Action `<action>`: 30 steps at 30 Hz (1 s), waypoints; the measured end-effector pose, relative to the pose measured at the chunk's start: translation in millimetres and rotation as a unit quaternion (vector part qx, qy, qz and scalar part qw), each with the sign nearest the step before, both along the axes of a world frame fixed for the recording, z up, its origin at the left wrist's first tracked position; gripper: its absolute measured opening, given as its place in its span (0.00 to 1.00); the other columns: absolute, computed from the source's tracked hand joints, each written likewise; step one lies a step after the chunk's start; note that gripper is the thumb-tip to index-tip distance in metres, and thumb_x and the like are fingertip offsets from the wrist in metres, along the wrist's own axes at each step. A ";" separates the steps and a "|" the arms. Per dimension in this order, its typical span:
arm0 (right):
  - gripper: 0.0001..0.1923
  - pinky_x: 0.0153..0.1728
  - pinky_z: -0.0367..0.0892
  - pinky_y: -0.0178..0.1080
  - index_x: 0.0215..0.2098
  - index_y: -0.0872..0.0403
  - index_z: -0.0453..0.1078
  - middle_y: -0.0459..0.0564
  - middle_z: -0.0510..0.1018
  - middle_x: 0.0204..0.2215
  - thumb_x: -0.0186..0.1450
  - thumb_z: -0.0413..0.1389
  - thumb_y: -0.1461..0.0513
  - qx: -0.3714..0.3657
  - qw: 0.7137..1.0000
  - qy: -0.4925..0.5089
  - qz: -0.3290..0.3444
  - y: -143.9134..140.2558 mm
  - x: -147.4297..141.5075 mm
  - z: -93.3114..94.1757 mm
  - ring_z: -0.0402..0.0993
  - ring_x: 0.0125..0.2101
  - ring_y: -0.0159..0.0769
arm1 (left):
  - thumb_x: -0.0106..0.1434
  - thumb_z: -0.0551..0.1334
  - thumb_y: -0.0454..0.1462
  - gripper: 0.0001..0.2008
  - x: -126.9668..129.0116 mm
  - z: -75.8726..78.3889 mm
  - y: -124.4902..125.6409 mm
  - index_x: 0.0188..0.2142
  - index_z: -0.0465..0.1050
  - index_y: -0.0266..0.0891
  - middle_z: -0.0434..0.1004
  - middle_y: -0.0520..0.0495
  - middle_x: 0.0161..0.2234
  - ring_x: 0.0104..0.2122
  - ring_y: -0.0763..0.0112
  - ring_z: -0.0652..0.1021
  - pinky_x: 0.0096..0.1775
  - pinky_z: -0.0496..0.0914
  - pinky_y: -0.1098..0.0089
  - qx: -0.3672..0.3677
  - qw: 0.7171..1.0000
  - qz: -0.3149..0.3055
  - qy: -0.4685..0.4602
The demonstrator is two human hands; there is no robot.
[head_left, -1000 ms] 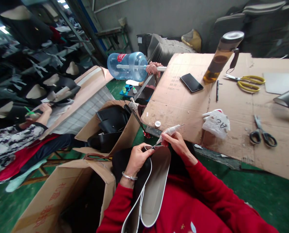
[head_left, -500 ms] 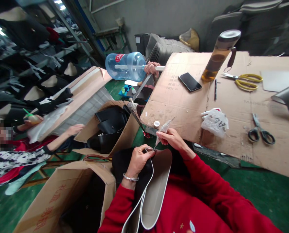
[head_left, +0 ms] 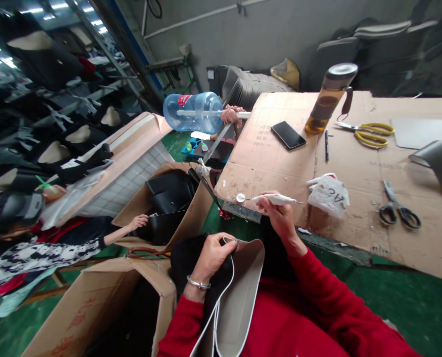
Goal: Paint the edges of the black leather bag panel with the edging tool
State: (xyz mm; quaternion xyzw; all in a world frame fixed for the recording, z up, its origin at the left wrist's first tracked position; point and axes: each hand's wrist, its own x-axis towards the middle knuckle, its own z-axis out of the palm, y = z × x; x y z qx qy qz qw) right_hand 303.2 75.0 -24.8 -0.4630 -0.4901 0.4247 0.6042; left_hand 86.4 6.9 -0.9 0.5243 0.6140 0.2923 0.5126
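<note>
My left hand (head_left: 214, 255) pinches the upper edge of a curved bag-like piece (head_left: 242, 292), with a beige inner face and white edges. Black material lies beside and behind it. Between the fingers of my right hand (head_left: 280, 218) is a white tool (head_left: 276, 199), thick in the middle, with a thin point at each end. It is held almost level over the table's near edge, apart from the piece. Its left point reaches a small round white cap (head_left: 240, 198); I cannot tell whether they touch.
The cardboard-covered table (head_left: 258, 153) bears a phone (head_left: 288, 135), drink bottle (head_left: 327, 101), pen (head_left: 327, 146), yellow-handled scissors (head_left: 373, 135), black-handled scissors (head_left: 396, 206) and plastic bag (head_left: 328, 195). Open cartons (head_left: 83, 307) stand at left, where a co-worker's hand (head_left: 138, 222) reaches into one holding black pieces.
My right hand has lifted the white tool off the piece's edge and turned it level beside the cap. My left hand keeps its hold. The co-worker's hand has moved to the carton.
</note>
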 end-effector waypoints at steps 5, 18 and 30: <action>0.15 0.38 0.68 0.40 0.41 0.51 0.76 0.49 0.79 0.38 0.73 0.59 0.48 0.073 0.990 -0.120 0.023 -1.7 -0.5 -1.9 0.76 0.37 0.41 | 0.53 0.70 0.39 0.08 -1.1 4.0 0.5 0.28 0.82 0.35 0.77 0.49 0.23 0.25 0.71 0.72 0.30 0.62 0.71 -0.026 0.999 0.020 -0.035; 0.15 0.42 0.69 0.41 0.44 0.48 0.78 0.48 0.81 0.40 0.73 0.59 0.47 0.079 0.979 -0.187 0.016 2.3 -2.5 -10.2 0.78 0.39 0.43 | 0.54 0.71 0.42 0.10 -7.9 2.3 0.9 0.30 0.84 0.36 0.80 0.47 0.25 0.27 0.68 0.74 0.32 0.64 0.70 -0.025 0.999 0.003 -0.021; 0.17 0.31 0.71 0.38 0.42 0.53 0.77 0.49 0.80 0.36 0.68 0.65 0.48 0.027 1.000 0.007 -0.005 8.0 0.7 -5.9 0.75 0.30 0.37 | 0.55 0.72 0.43 0.11 -23.0 -1.4 1.5 0.28 0.82 0.36 0.76 0.49 0.25 0.28 0.70 0.72 0.32 0.63 0.71 -0.014 0.997 0.016 -0.079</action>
